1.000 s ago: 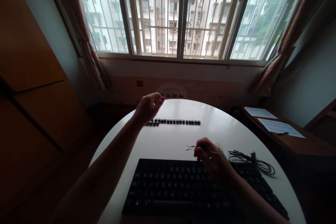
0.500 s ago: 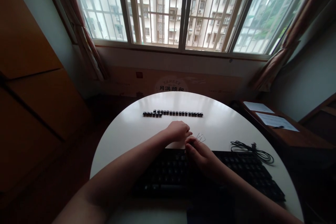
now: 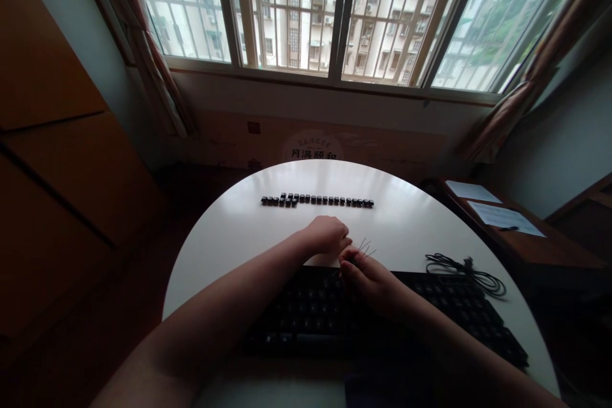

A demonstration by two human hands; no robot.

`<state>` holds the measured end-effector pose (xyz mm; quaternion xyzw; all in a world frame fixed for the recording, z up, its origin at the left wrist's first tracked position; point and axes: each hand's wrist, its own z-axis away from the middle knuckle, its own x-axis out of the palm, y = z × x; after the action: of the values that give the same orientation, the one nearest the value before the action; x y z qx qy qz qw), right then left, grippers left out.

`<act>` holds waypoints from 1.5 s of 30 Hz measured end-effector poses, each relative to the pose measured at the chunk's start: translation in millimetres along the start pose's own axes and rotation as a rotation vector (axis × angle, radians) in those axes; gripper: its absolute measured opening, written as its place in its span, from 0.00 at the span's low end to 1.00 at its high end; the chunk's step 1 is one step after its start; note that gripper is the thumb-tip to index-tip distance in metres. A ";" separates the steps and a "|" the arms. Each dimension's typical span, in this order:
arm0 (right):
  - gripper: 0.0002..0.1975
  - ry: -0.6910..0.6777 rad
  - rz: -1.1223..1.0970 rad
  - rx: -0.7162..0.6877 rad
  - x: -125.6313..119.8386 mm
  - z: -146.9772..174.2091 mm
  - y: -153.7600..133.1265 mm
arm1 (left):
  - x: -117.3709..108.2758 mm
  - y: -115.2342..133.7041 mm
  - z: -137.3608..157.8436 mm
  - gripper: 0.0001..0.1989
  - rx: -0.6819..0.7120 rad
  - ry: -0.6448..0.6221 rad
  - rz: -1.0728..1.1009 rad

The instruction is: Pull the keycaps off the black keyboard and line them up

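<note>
Over the back edge of a black keyboard (image 3: pixel 310 310), my two hands meet at the fingertips. My right hand (image 3: pixel 369 277) is closed around a wire keycap puller (image 3: pixel 366 247), whose thin metal wires stick out past the fingers, pointing up and away. Touching or almost touching it, my left hand (image 3: pixel 327 233) is curled closed. Its fingertips are hidden behind the back of the hand, so what they pinch cannot be seen. Beyond the hands, several black keycaps (image 3: pixel 329 199) stand in a row on the white round table (image 3: pixel 220 248), with a short second row at the left end.
A coiled black cable (image 3: pixel 471 274) lies behind the keyboard's right part. To the right, a low brown table (image 3: pixel 554 252) carries sheets of paper (image 3: pixel 507 217) and a dark pen (image 3: pixel 509 228). A barred window (image 3: pixel 335 19) is ahead and a wooden cabinet (image 3: pixel 52 172) at the left.
The puller's wires have turned in my right hand, from a wide loop to a narrower fan. Both hands stay together over the keyboard; the view has shifted slightly.
</note>
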<state>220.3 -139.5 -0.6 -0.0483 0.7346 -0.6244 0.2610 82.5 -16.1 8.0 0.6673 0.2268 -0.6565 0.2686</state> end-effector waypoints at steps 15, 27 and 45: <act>0.04 0.102 0.311 -0.198 9.0 11.3 -4.1 | -5.1 4.3 3.8 0.19 0.003 -0.005 -0.041; 0.13 0.354 -0.257 -0.118 -4.4 11.7 -2.1 | -7.9 1.1 4.5 0.23 0.036 -0.018 -0.009; 0.10 0.409 0.253 -0.238 -54.2 17.6 -4.1 | -55.6 15.9 14.1 0.14 0.220 -0.090 0.972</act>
<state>273.6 -134.5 19.3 0.1407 0.8406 -0.4926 0.1759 80.3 -34.6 64.6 0.6911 -0.1927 -0.5038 0.4810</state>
